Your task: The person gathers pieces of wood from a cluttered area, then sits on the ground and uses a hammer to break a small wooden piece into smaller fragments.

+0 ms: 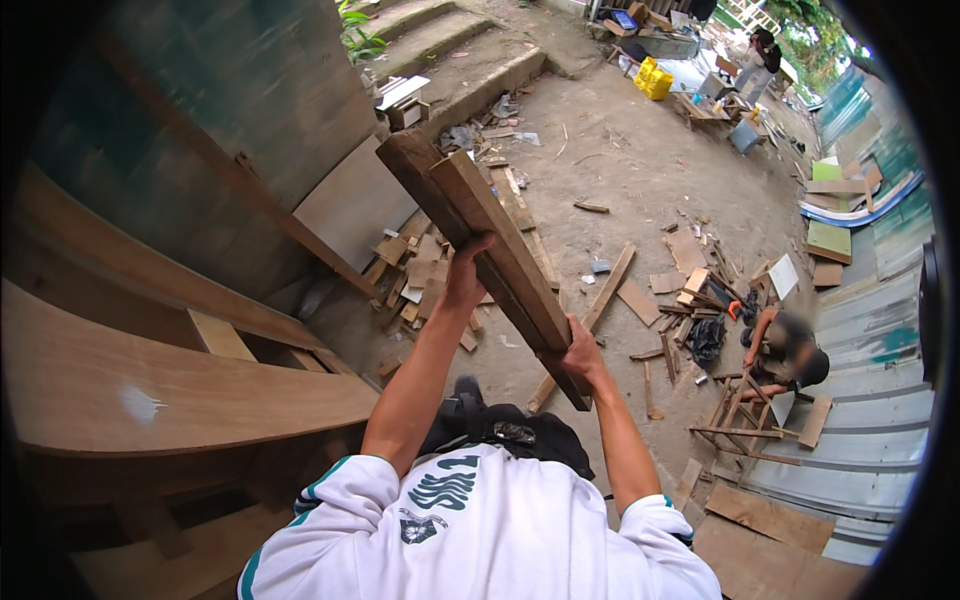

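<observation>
Two long brown wooden planks (515, 258) lie side by side in my grip, held up in front of my body and slanting from upper left to lower right. My left hand (466, 272) is wrapped round their left side near the middle. Further down, my right hand (579, 352) grips their right side close to the lower end. Most of the fingers are hidden behind the wood. Below the planks, another wooden strip (608, 290) lies on the dirt ground.
At left stands a large curved plywood piece (190, 395). Wood offcuts (425, 270) are heaped beyond it. On the right a person (785, 350) crouches by a wooden frame (735, 420), beside scrap wood and a black plastic bag (708, 340). Concrete steps (490, 90) rise at the back.
</observation>
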### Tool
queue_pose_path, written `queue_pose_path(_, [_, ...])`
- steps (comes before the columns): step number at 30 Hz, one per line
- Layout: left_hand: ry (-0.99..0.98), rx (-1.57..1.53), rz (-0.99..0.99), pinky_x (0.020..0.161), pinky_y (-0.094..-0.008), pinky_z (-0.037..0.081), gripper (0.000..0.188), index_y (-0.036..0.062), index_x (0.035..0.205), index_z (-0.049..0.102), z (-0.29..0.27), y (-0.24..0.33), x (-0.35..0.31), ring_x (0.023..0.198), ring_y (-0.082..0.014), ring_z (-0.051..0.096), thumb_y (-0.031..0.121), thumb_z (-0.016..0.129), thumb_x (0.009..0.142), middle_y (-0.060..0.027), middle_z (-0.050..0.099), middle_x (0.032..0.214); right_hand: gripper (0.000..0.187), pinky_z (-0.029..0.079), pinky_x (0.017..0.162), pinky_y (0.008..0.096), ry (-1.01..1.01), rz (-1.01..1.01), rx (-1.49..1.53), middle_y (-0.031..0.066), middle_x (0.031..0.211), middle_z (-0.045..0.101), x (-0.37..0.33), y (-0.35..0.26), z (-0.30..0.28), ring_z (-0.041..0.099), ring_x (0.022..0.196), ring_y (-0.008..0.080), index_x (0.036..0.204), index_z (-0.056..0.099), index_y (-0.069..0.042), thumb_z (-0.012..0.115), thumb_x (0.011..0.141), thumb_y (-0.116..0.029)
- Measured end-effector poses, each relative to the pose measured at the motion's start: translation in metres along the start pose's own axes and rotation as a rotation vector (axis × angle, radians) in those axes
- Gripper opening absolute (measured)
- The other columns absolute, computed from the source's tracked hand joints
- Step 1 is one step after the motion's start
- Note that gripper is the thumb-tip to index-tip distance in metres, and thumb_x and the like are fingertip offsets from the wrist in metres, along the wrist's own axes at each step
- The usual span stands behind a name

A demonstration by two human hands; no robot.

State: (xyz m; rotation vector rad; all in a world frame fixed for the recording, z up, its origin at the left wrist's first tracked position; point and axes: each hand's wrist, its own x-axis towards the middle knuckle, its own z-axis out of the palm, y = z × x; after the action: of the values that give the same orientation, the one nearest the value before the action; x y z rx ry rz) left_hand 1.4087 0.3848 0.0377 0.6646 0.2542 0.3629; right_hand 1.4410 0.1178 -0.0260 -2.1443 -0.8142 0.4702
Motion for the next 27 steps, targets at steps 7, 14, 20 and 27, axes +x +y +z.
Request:
queue_pose_path(7, [0.059, -0.096, 0.017, 0.099, -0.0454, 0.047, 0.055, 0.0066, 0.128, 0.052, -0.046, 0.031, 0.013, 0.112, -0.0282, 0.059, 0.035, 0.072, 0.085, -0.0104, 0.061, 0.112, 0.072, 0.053, 0.085, 0.0458, 0.009, -0.004, -0.045, 0.0239, 0.106, 0.068, 0.018, -0.036, 0.021, 0.066, 0.100, 0.0403, 0.120, 0.052, -0.005, 0.087, 0.065, -0.036])
queue_pose_path(14, [0.408, 0.147, 0.115, 0.102, -0.0394, 0.044, 0.089, 0.0012, 0.137, 0.044, -0.080, 0.015, 0.024, 0.120, -0.0253, 0.053, 0.057, 0.078, 0.077, -0.0114, 0.055, 0.127, 0.071, 0.054, 0.083, 0.0467, -0.041, 0.153, -0.210, 0.0234, 0.105, 0.068, 0.041, -0.073, 0.031, 0.066, 0.099, 0.0410, 0.120, 0.054, -0.003, 0.083, 0.067, -0.040])
queue_pose_path(20, [0.702, 0.320, -0.022, 0.099, -0.0361, 0.042, 0.076, -0.0021, 0.131, 0.049, -0.124, -0.056, 0.012, 0.113, -0.0225, 0.054, 0.043, 0.081, 0.079, -0.0109, 0.056, 0.123, 0.061, 0.053, 0.080, 0.0457, 0.101, 0.088, -0.457, 0.0192, 0.102, 0.067, 0.048, -0.062, 0.081, 0.067, 0.092, 0.0373, 0.118, 0.056, -0.003, 0.078, 0.069, -0.031])
queue_pose_path(27, [0.534, -0.039, -0.063, 0.090, -0.0404, 0.047, 0.054, 0.0086, 0.117, 0.057, -0.141, -0.056, 0.004, 0.100, -0.0251, 0.059, 0.050, 0.066, 0.083, -0.0079, 0.059, 0.105, 0.068, 0.050, 0.086, 0.0435, 0.065, 0.052, -0.493, 0.0144, 0.111, 0.064, 0.035, -0.073, 0.081, 0.063, 0.102, 0.0327, 0.125, 0.055, -0.006, 0.081, 0.064, -0.022])
